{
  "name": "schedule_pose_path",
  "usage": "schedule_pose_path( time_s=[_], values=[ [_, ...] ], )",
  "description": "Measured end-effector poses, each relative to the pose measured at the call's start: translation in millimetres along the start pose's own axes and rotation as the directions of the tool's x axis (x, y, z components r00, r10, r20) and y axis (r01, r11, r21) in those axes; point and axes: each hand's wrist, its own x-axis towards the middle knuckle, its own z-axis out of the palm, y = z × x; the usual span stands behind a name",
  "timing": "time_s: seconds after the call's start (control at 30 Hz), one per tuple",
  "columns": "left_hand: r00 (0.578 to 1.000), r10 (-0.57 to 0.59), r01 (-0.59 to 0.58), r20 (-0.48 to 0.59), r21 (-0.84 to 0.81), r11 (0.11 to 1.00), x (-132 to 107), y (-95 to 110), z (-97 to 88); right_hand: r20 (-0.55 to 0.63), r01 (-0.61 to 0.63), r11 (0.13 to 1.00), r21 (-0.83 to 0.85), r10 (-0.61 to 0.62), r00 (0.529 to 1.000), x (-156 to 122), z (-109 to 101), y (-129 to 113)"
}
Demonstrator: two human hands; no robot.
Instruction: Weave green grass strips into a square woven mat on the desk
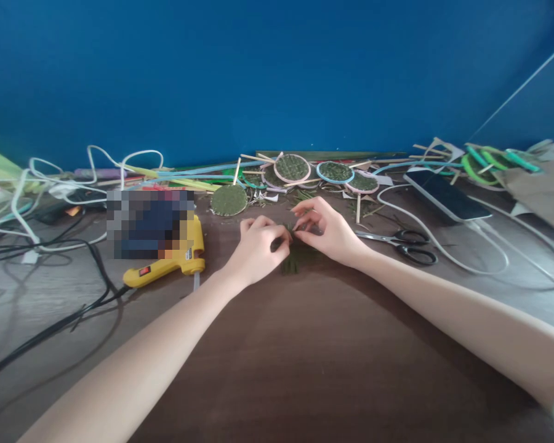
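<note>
Both hands meet at the middle of a dark wooden table point(305, 357) over a small piece woven of green strips point(292, 263). My left hand point(258, 246) is curled, its fingertips pinching the strips' left side. My right hand point(325, 231) presses down on the piece with thumb and forefinger pinched, the other fingers raised. Most of the woven piece is hidden beneath the hands.
A yellow glue gun point(170, 261) lies left of my hands, with black and white cables beyond it. Black scissors point(404, 243) and a phone point(445, 195) on a white cable lie to the right. Several round green woven fans point(292, 167) crowd the back edge.
</note>
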Motion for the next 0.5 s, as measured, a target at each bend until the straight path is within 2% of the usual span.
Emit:
schedule_pose_path(
  time_s=[0.2, 0.5],
  values=[
    [1.0, -0.001, 0.001, -0.017, 0.002, 1.0, 0.3, -1.5, 2.0, 0.052, -0.103, 0.992, 0.076, 0.099, 0.994, 1.9, -4.2, -3.9],
    [1.0, -0.004, 0.005, -0.014, 0.009, 1.0, -0.4, -1.0, 1.5, 0.11, -0.108, 0.976, 0.19, 0.088, 0.99, 1.2, -5.9, -6.0]
  ],
)
